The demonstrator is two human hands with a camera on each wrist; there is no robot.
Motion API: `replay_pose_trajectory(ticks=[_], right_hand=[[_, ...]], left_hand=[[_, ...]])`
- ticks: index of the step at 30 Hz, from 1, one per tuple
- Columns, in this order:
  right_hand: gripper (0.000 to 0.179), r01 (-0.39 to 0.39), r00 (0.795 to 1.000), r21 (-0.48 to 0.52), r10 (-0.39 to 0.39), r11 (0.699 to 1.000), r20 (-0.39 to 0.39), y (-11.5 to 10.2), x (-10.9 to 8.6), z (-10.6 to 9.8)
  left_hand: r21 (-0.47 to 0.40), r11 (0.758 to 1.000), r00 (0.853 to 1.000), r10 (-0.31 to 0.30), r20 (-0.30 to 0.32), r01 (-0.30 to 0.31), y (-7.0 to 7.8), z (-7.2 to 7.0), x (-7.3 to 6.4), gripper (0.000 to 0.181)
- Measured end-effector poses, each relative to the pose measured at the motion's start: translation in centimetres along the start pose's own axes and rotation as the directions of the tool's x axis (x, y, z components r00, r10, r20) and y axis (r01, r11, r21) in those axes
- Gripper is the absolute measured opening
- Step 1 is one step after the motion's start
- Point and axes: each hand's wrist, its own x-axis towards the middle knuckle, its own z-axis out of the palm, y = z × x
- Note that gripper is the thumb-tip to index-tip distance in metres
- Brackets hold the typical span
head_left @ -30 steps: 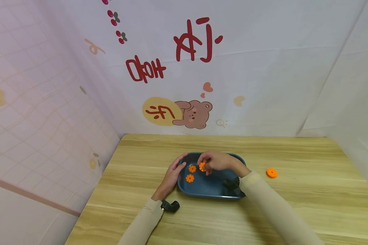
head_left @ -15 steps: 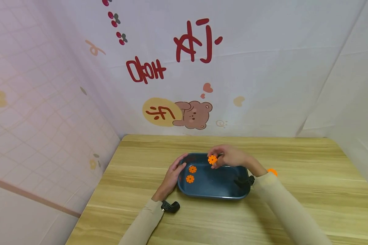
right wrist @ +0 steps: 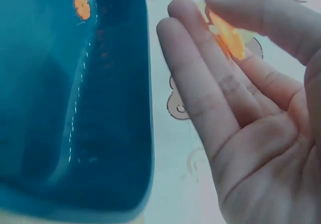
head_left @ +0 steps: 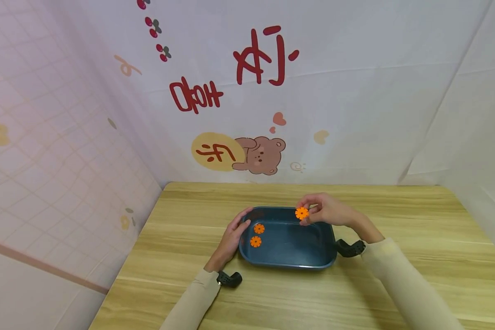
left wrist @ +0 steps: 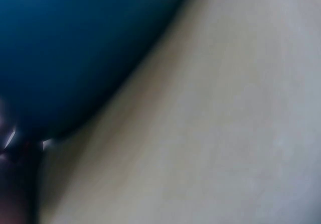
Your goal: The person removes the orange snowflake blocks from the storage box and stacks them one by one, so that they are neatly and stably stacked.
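My right hand [head_left: 327,210] pinches an orange notched disc [head_left: 301,213] with a hole in its middle, held up over the far right part of a dark blue tray [head_left: 288,266]. In the right wrist view the orange disc [right wrist: 228,35] sits between thumb and fingers, seen nearly edge-on. My left hand [head_left: 232,233] holds the tray's left end, its thumb over the rim and its fingers along the outside. Two like orange discs, an upper disc [head_left: 259,228] and a lower disc [head_left: 255,241], lie flat inside near that end. The left wrist view is blurred, showing mostly the tray's outer wall [left wrist: 75,48].
The tray stands on a wood-grain table [head_left: 280,302]. Behind it rises a pale wall cloth [head_left: 354,114] printed with a bear and red characters. A black wrist camera [head_left: 350,248] juts from the right wrist, close to the tray's right end.
My right hand has lifted the orange disc from beside the other two and carried it right. The disc lying on the table at right is now hidden by the right arm. My left hand stays put.
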Motion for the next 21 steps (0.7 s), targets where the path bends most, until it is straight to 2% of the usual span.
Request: replay_pose_trajectory(ticks=[4,8,11,16,21], right_hand=[[0.034,0.067,0.998,-0.031,-0.068,0.997,-0.014,0.4,-1.2,-0.7],[0.030,0.103,0.988,-0.118,-0.115,0.988,-0.104,0.9,-2.6,-1.3],[0.029,0.101,0.974,-0.184,-0.135,0.978,-0.180,1.4,-3.8,-1.8],[0.029,0.088,0.959,-0.199,-0.138,0.976,-0.249,2.3,-5.7,-2.4],[0.030,0.012,0.938,-0.231,-0.091,0.973,-0.333,2.9,-7.6,-2.6]], left_hand=[[-0.008,1.000,1.000,-0.006,0.006,0.006,0.0,0.0,0.0,0.043],[-0.012,1.000,1.000,-0.003,0.015,0.004,0.1,0.0,0.0,0.043],[-0.004,1.000,1.000,0.003,0.017,-0.003,0.1,0.0,0.0,0.042],[0.005,1.000,1.000,0.007,0.014,-0.007,0.1,0.0,0.0,0.041],[-0.003,1.000,1.000,0.003,0.010,-0.003,0.1,0.0,0.0,0.042]])
